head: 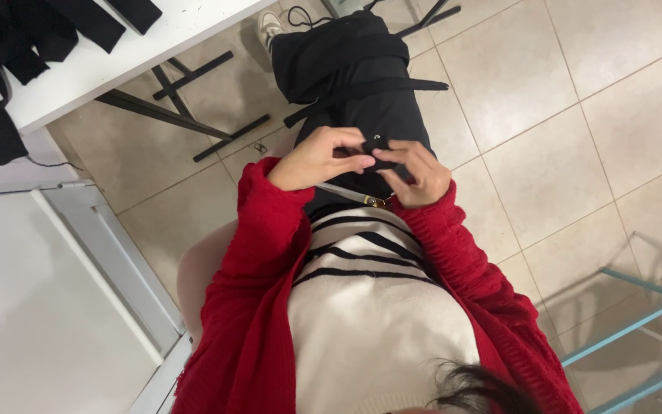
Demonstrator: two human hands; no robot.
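Black and small, one fabric piece (378, 146) sits pinched between the fingers of both my hands, right where the fingertips meet above my lap. My left hand (317, 159) comes at it from one side, thumb and forefinger closed on its near edge; my right hand (421, 175) closes on it from the other side, fingers curled over its far edge. Both sets of fingers are gripping this one piece, so neither hand is open. A small pale dot shows on the piece between my fingertips, too small for me to tell what it is.

Just under my fingers, a thin pale strap (346, 192) crosses my waist, ending at a small gold-coloured fitting (381, 202) near my right wrist. Beyond my fingers, one larger black garment (342, 57) lies draped over my knees, with a black band (369, 96) trailing across it, well apart from the piece I hold.

My two red knitted sleeves (262, 253) run back from the hands over a white top with black stripes (369, 261).

Far from my left fingers, one white counter (109, 61) carries more black cloth (9, 46) bunched at its edge. Beige floor tiles (576, 115) spread out past my right fingers, and a pale blue metal frame (637, 322) stands well off to that side.
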